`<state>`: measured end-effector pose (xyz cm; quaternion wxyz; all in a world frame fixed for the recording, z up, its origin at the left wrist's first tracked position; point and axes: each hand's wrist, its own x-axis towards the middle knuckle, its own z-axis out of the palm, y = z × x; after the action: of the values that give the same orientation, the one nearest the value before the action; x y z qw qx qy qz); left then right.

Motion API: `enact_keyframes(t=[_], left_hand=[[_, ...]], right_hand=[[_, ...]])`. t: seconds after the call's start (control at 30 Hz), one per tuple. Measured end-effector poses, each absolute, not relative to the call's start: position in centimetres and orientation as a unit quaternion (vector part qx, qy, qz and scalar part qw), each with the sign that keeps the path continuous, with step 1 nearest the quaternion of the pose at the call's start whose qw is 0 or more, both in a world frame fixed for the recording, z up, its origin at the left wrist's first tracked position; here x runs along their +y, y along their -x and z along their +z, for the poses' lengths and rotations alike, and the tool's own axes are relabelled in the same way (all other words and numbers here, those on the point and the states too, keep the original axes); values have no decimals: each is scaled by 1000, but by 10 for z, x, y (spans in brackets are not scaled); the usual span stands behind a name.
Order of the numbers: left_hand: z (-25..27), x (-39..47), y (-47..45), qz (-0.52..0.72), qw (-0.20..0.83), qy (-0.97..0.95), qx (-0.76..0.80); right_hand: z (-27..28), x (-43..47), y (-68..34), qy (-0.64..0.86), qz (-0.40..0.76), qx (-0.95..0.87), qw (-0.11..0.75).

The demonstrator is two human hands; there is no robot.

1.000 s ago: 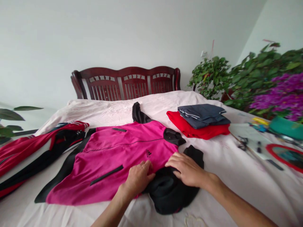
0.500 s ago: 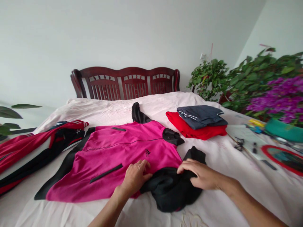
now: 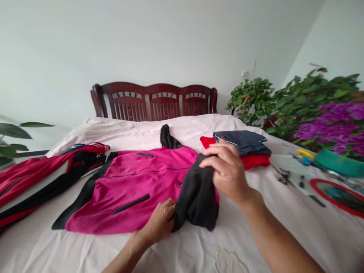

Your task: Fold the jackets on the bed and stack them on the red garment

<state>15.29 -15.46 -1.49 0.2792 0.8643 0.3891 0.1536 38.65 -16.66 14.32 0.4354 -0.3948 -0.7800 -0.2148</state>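
Note:
A pink jacket (image 3: pixel 142 167) with black trim lies spread on the bed, its collar end toward the right. My right hand (image 3: pixel 229 172) grips the near black sleeve (image 3: pixel 196 195) and holds it raised over the chest and collar. At the shoulder by the sleeve's base, my left hand (image 3: pixel 160 220) is closed on the jacket cloth, its fingertips partly hidden. The far black sleeve (image 3: pixel 168 138) stretches toward the headboard. The raised sleeve covers most of the collar.
Red and black sportswear (image 3: pixel 57 176) lies at the left. Behind my right hand sits a folded stack with grey trousers (image 3: pixel 244 140) over a red garment (image 3: pixel 257 161). Further right are a red-rimmed mirror (image 3: pixel 338 195), small items and potted plants (image 3: pixel 307 98). A wooden headboard (image 3: pixel 155 98) stands behind.
My right hand has lifted the near sleeve and carried it up and left across the jacket's chest. My left hand has stayed near the shoulder, its fingers now more closed.

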Motion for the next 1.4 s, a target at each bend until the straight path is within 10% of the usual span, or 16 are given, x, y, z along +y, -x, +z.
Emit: enact_keyframes(t=[0.37, 0.67, 1.1, 1.23, 1.4], left_hand=[[-9, -210, -70, 185, 330, -823, 423], [5, -165, -54, 198, -50, -881, 428], [26, -150, -45, 101, 67, -885, 450], [23, -158, -63, 46, 43, -855, 515], [7, -187, -106, 67, 40, -894, 441]], right_hand=[[82, -183, -377, 406, 194, -828, 336], [11, -223, -389, 515, 131, -835, 145], [37, -211, -419, 500, 382, -758, 170], [30, -167, -441, 629, 288, -671, 267], [14, -111, -475, 818, 96, -535, 188]])
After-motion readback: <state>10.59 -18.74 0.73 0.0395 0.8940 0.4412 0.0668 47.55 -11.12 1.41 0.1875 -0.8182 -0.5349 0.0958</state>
